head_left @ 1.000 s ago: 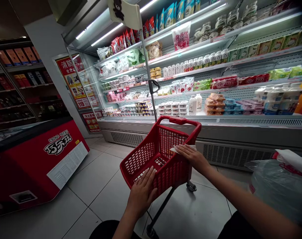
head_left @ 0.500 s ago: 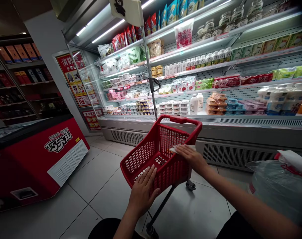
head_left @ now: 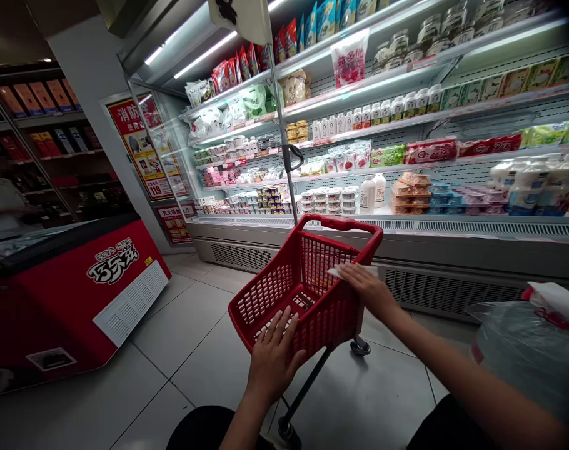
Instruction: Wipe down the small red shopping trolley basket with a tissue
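A red plastic shopping cart (head_left: 331, 325) with lattice sides stands in front of me. My left hand (head_left: 272, 356) lies on the near part of its side rim, fingers stretched out and slightly apart, palm down. Farther along the same rim, toward the handle (head_left: 341, 223), my right hand (head_left: 364, 287) presses a white wipe (head_left: 335, 272) against the red plastic. Only the wipe's edges stick out from under the fingers. Through the slots, the cart's basket floor (head_left: 306, 301) is visible.
A lit dairy cooler (head_left: 406, 240) runs behind the cart. To the left stands a red chest freezer (head_left: 125, 312); a blurred person (head_left: 0, 200) is beyond it. A clear plastic bag (head_left: 523, 350) sits at right. A metal pole (head_left: 284, 125) rises behind the cart.
My right hand has slid a little along the rim toward the handle with the wipe. My left hand stays on the rim. More of the person at far left shows.
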`<state>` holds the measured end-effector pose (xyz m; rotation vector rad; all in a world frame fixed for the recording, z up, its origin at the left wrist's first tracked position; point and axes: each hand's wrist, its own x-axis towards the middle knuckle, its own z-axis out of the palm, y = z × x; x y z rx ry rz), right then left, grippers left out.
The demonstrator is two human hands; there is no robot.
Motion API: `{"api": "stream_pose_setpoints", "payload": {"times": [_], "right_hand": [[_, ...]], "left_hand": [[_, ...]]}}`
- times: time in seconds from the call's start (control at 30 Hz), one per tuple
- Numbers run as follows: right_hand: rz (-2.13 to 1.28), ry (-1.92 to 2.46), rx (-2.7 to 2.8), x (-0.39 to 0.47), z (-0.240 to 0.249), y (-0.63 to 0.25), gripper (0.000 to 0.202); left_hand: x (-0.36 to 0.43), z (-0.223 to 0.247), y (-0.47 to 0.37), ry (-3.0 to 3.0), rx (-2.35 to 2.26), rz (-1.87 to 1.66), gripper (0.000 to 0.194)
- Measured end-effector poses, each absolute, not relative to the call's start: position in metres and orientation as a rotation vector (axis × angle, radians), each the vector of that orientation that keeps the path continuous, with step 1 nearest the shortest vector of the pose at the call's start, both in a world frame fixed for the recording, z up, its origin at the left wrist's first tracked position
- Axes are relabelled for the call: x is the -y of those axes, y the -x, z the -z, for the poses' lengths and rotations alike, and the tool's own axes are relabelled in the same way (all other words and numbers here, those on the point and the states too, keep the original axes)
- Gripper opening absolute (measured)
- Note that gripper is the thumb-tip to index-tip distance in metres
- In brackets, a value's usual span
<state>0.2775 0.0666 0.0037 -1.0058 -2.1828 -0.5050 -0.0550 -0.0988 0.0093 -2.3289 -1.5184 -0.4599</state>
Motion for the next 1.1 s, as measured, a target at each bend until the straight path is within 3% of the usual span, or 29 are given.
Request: {"api": "stream_pose_setpoints", "payload": {"times": [0.27,0.43,0.63,0.8,1.1], "right_hand": [[0.435,0.702,2.319,0.008,0.026,-0.174,0.072],[0.465,0.526,2.435,-0.014,0.010,-0.212,0.073],[0.537,0.887,2.269,-0.068,0.001,-0.275,0.072],[0.477,1.022,2.134,-0.048,0.021,-0.241,0.071],[0.340,0.675,2.277,0.019,0.035,-0.177,0.075]], "left_hand": [[0.098,-0.004,0.042,2.249,1.595,0.506,0.086],[0.103,-0.003,0.039,2.226,1.627,0.541,0.093],[0.101,-0.003,0.025,2.190,1.665,0.544,0.089],[0.094,-0.001,0.008,2.105,1.715,0.588,0.088],[0.093,0.001,0.009,2.197,1.685,0.672,0.096]]}}
